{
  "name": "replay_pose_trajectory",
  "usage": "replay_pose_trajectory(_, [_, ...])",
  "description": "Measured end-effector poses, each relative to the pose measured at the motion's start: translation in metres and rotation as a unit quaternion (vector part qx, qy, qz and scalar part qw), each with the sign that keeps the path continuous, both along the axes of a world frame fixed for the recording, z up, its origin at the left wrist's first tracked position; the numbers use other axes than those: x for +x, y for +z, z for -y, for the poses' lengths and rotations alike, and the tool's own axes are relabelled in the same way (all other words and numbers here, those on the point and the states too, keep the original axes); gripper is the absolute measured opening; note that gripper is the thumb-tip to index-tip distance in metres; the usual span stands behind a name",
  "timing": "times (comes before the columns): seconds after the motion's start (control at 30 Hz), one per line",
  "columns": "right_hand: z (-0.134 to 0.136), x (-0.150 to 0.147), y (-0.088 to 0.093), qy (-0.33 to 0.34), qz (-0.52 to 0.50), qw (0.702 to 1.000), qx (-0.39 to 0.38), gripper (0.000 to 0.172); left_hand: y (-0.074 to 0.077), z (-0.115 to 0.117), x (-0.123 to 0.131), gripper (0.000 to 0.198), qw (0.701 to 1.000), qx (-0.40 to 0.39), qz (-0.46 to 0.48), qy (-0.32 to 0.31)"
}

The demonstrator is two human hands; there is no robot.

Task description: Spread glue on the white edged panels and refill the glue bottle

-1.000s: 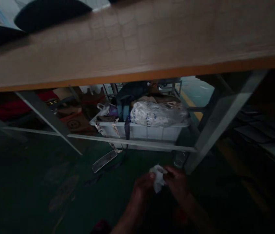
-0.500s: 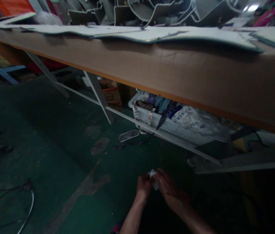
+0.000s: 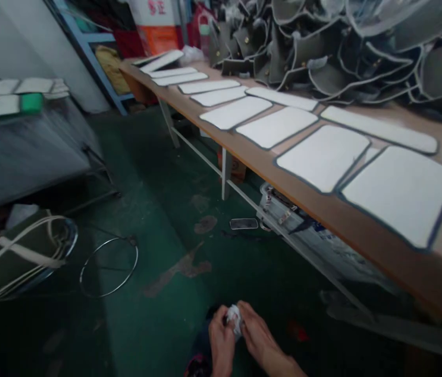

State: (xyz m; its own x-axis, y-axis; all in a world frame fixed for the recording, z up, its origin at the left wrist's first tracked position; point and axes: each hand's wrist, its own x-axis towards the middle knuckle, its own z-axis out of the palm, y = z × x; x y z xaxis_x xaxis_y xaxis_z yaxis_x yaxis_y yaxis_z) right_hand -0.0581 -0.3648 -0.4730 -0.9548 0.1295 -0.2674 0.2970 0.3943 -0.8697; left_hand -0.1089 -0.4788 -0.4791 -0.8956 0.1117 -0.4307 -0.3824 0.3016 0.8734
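Observation:
A small crumpled white piece (image 3: pixel 235 317), like paper or cloth, is pinched between my two hands low in the view. My left hand (image 3: pixel 222 335) has its fingers closed on the left side of it. From the right, my right hand (image 3: pixel 255 331) grips the same piece, its fingers bent around it. The hands nearly touch and hang over the dark green floor, in front of my leg. What exactly the white piece is cannot be made out.
A long table (image 3: pixel 256 144) on the right bears white dark-edged panels (image 3: pixel 325 157) and a heap of grey-green bag parts (image 3: pixel 334 57). Beneath stands a plastic bin (image 3: pixel 323 246). A metal ring stand (image 3: pixel 109 267) and a covered table (image 3: pixel 28 152) are at left.
My view has turned left and lifted, bringing the tabletop and left-hand table into sight. Both hands still hold the white piece, now lower and slightly left in the picture.

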Motion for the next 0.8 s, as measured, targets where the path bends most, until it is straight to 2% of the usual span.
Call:
replay_pose_trajectory(0.1, [0.005, -0.039, 0.062, 0.059, -0.025, 0.998, -0.028, 0.049, 0.065, 0.014, -0.032, 0.013, 0.998, 0.015, -0.042, 0.049])
replay_pose_trajectory(0.2, [0.017, -0.083, 0.128, 0.107, -0.055, 0.991, -0.064, 0.049, 0.129, 0.027, -0.07, 0.011, 0.992, 0.037, -0.081, 0.087])
replay_pose_trajectory(0.3, [0.038, -0.127, 0.196, 0.14, -0.083, 0.982, -0.095, 0.047, 0.186, 0.049, -0.114, 0.008, 0.983, 0.064, -0.113, 0.129])
replay_pose_trajectory(0.37, [0.049, -0.152, 0.244, 0.163, -0.101, 0.974, -0.121, 0.05, 0.218, 0.077, -0.148, 0.008, 0.971, 0.08, -0.133, 0.183])
replay_pose_trajectory(0.43, [0.055, -0.173, 0.292, 0.158, -0.135, 0.969, -0.131, 0.053, 0.246, 0.115, -0.184, 0.008, 0.946, 0.096, -0.148, 0.271])
replay_pose_trajectory(0.53, [0.051, -0.201, 0.355, 0.086, -0.215, 0.971, -0.066, 0.052, 0.282, 0.172, -0.23, 0.006, 0.89, 0.145, -0.154, 0.405])
replay_pose_trajectory(0.6, [0.05, -0.222, 0.381, 0.059, -0.264, 0.963, -0.005, 0.049, 0.306, 0.191, -0.253, 0.008, 0.863, 0.209, -0.15, 0.434])
replay_pose_trajectory(0.63, [0.051, -0.233, 0.389, 0.059, -0.288, 0.956, 0.02, 0.046, 0.317, 0.193, -0.262, 0.011, 0.854, 0.244, -0.145, 0.435])
replay_pose_trajectory(0.73, [0.066, -0.269, 0.398, 0.099, -0.353, 0.928, 0.061, 0.035, 0.348, 0.175, -0.286, 0.018, 0.832, 0.335, -0.128, 0.424])
replay_pose_trajectory(0.8, [0.078, -0.297, 0.4, 0.124, -0.363, 0.922, 0.054, 0.034, 0.366, 0.156, -0.301, 0.019, 0.817, 0.372, -0.119, 0.424])
